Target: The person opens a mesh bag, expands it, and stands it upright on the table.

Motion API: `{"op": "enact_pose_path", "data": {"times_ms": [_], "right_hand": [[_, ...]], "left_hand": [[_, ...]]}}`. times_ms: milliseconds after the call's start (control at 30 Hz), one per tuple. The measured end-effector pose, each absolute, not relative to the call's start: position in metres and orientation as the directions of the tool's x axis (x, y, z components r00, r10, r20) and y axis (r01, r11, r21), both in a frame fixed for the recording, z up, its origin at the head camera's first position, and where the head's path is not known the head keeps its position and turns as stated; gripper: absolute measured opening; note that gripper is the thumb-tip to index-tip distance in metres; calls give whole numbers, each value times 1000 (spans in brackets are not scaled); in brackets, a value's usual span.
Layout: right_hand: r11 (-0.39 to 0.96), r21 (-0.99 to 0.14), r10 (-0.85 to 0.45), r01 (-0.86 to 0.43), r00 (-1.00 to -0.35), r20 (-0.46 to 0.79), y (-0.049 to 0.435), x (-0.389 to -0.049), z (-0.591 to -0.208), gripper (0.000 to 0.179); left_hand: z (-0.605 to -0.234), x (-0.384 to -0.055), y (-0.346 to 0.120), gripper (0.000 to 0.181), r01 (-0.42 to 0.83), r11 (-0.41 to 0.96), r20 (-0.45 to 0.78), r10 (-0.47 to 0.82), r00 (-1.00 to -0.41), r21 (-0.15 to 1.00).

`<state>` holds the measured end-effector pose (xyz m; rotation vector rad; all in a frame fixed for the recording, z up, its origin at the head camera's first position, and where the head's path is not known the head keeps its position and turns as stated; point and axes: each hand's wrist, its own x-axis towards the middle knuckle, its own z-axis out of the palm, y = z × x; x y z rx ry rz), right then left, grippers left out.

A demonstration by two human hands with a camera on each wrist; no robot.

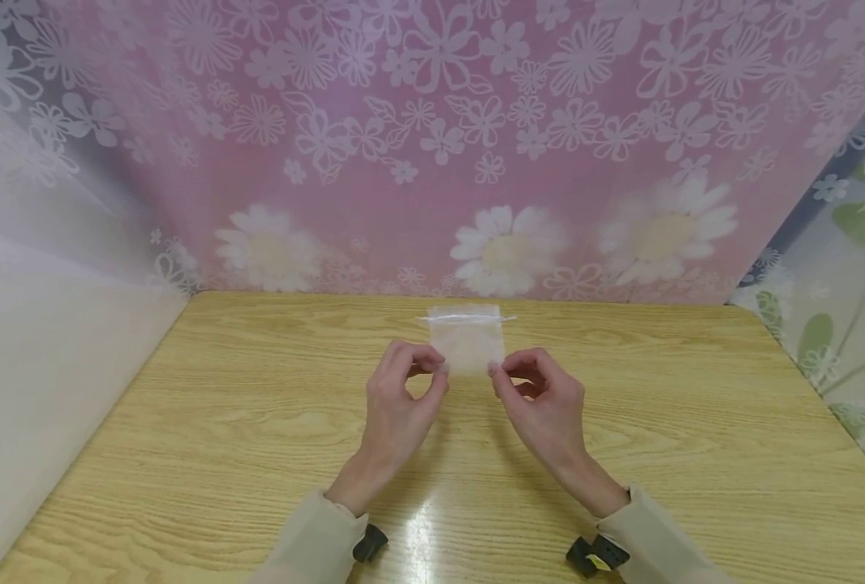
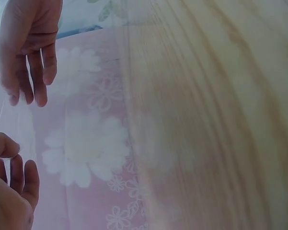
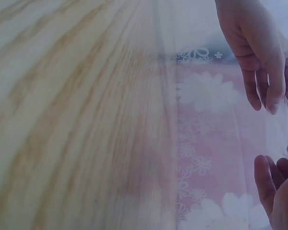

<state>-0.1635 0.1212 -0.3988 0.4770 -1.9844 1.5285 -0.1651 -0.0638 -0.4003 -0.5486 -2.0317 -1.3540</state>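
A small sheer white drawstring pouch (image 1: 466,341) is held between the two hands, its ribbon-tied end pointing away toward the back edge. My left hand (image 1: 399,393) pinches its near left corner between thumb and index finger. At the near right corner, my right hand (image 1: 549,401) pinches it the same way. The pouch looks flat, and its contents, if any, cannot be made out. In the left wrist view the left hand (image 2: 12,187) is low at the left, with the right hand (image 2: 28,52) above. The right wrist view has the right hand (image 3: 280,191) below the left hand (image 3: 261,52).
Under the hands lies a wood-grain table (image 1: 257,454). A pink flowered curtain (image 1: 403,203) hangs along its back edge, with pale sheeting (image 1: 53,324) on the left and leaf-patterned fabric (image 1: 841,324) on the right. Dark wrist straps (image 1: 370,543) sit at the cuffs.
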Motion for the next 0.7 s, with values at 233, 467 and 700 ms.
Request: {"op": "enact_pose_path", "data": {"times_ms": [233,467,700], "right_hand": [[173,-752,65,-636,-755,653,121,-163,-399,9],[194,-748,67,-635,-752,656,120,-165,-400,12],[258,-720,51,-645,-735,677,117,-164,-401,20]], "left_hand": [[-400,-167,-66,18,654,358,707,-28,-706,667],[-400,-166,-65,17,653,326,699,-35,-715,684],[-403,-166,-64,10,653,341,692,9,-722,677]]}}
